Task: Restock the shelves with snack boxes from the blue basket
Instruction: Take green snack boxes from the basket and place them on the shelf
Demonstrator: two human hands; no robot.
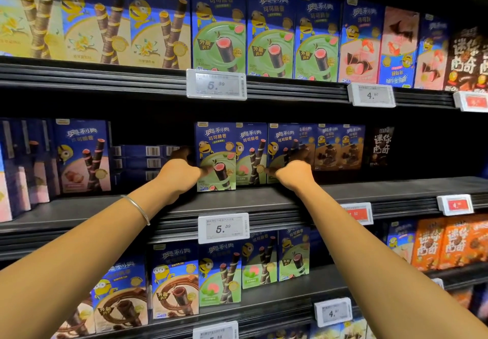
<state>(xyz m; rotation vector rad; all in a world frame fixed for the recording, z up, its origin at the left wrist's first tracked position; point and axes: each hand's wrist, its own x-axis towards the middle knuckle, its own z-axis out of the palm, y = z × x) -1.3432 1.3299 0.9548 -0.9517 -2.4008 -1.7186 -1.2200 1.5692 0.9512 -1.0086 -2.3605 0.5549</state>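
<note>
Boxes stand in a short row on the middle shelf point(264, 201), set back from its lip, and both hands bracket them. Left hand point(182, 173) holds the green box point(216, 153) at the row's left end, thumb across its front and fingers round its left side. Right hand point(293, 173) lies against the third box point(281, 146). Its fingers are lost in shadow, so I cannot tell whether they grip or only press. The basket is out of view.

The step looks like squaring up and fronting this row. To do it well, squeeze the boxes together from both ends so that no gap is left. Then draw them forward as one block toward the shelf lip, keeping the bases flat so none tips. Slide rather than lift, because these cartons look light and tall and would likely topple. Finish with faces flush and labels forward, clear of the flat stack point(142, 159) at left.
</note>
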